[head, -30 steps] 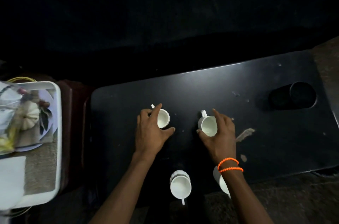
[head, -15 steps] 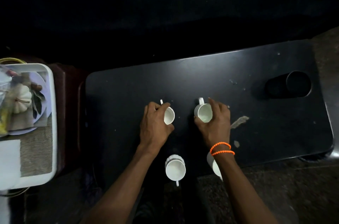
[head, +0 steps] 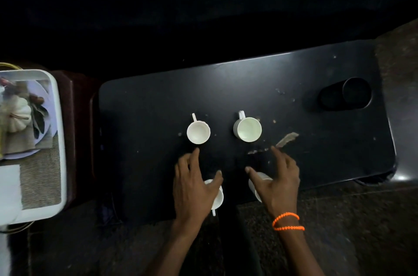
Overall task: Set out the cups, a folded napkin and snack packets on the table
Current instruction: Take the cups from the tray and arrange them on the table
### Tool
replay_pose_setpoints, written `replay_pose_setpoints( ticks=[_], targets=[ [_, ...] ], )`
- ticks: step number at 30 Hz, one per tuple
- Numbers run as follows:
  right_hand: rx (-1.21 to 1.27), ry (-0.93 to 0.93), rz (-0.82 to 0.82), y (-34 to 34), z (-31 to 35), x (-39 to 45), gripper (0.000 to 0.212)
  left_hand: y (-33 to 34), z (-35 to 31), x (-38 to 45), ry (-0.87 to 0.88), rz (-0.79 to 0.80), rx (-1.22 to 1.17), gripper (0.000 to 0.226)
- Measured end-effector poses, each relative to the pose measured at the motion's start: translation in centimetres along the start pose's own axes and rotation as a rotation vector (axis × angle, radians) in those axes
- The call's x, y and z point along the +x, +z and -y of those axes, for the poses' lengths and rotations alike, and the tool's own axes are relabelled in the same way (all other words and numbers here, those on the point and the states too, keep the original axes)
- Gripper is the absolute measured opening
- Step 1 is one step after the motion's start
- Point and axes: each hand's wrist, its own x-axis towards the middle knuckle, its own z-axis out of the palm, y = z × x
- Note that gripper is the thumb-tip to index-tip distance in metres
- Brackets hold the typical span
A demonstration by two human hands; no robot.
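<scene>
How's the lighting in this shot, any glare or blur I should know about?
Head view: very dim, upper half nearly black; soft glare along the black table's far edge; the white tray at left looks smeared by motion blur; the two far cups read clearly.

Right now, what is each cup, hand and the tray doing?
far left cup: upright, empty, free
far right cup: upright, empty, free
near left cup: under the left hand
near right cup: under the right hand
both hands: fingers spread
black tumbler: upright
tray: loaded, beside the table
</scene>
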Motion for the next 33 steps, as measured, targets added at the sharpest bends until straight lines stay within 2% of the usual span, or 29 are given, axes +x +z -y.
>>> replay_pose_setpoints(
  ticks=[6,13,20,24,27,29,33],
  targets=[
    [-0.03,0.06,0.145,0.3,-2.6,-3.7,0.086,2.3,0.9,-4.9,-0.038,0.207,0.148,0.09],
    [-0.101,0.046,0.204,1.2,-3.3,-3.8,0.064,3.5,1.4,-5.0,-0.082,0.246,0.11,0.076],
    [-0.134,0.013,0.223,1.7,-3.6,-3.8,0.059,4.2,2.0,-5.2,-0.067,0.215,0.076,0.075],
    [-0.233,-0.017,0.231,1.5,-3.2,-4.0,0.068,4.1,2.1,-5.1,-0.033,0.189,0.096,0.079],
    [-0.295,-0.024,0.144,1.2,-1.7,-4.1,0.074,3.5,1.8,-4.7,-0.002,0.08,0.116,0.085],
    [-0.273,-0.082,0.089,1.0,0.2,-4.2,0.068,2.6,1.8,-4.0,-0.007,0.001,0.036,0.08],
    [-0.188,-0.253,0.101,1.5,5.3,-4.4,0.06,-0.4,2.5,-2.2,-0.048,-0.113,-0.1,0.072]
  ],
)
